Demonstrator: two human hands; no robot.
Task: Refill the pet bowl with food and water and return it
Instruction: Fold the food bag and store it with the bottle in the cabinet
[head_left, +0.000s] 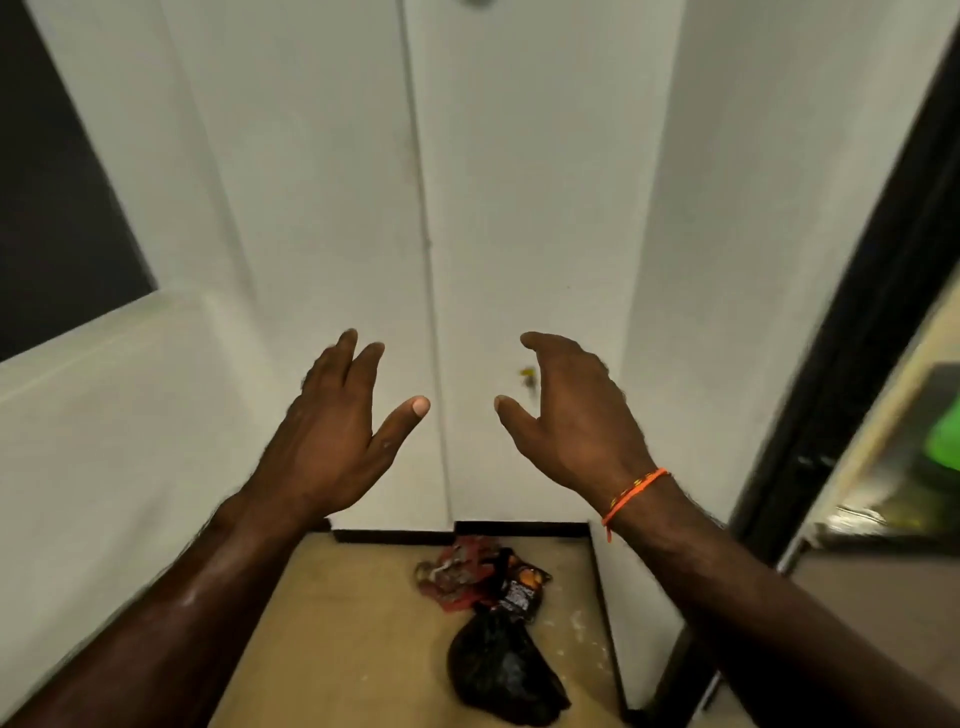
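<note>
My left hand (340, 421) and my right hand (571, 415) are both raised in front of a white door (519, 208), fingers spread, holding nothing. An orange thread bracelet (631, 491) circles my right wrist. No pet bowl is in view. On the tan floor (337, 623) below my hands lie a crumpled red and black food packet (483, 574) and a black plastic bag (506, 670), close to the door's foot.
White walls (104, 441) close in on the left and right. A dark window pane (57, 208) sits at the upper left. A black door frame (852, 338) runs down the right, with something bright green (945, 431) beyond it. A small key or latch (529, 376) shows on the door.
</note>
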